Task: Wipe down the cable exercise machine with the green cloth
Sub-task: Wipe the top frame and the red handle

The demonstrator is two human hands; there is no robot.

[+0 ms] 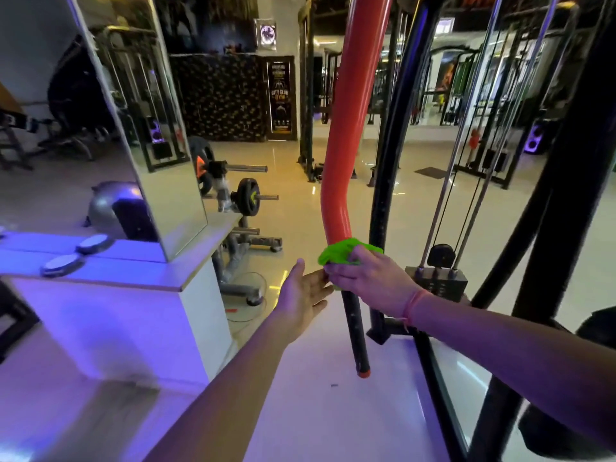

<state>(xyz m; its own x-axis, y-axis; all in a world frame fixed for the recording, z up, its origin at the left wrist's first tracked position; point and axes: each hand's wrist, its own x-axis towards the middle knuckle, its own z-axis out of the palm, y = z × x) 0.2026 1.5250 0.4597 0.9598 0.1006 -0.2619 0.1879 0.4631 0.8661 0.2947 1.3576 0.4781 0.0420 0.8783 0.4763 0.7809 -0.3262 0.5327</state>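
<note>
Right hand (368, 284) grips green cloth (340, 253), bunched around the orange bar (350, 128) where its black lower section (356, 328) begins. Left hand (305, 295) open, palm up, fingertips just beside the cloth.

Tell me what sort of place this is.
A gym: a sign reads "City Club Gym", loaded barbells lie on the floor, and a weight stack hangs on cables behind the orange bar.

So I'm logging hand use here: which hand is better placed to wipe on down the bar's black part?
The right hand. It already grips the green cloth around the bar, just above the black part. The left hand is open beside it, holding nothing.
</note>
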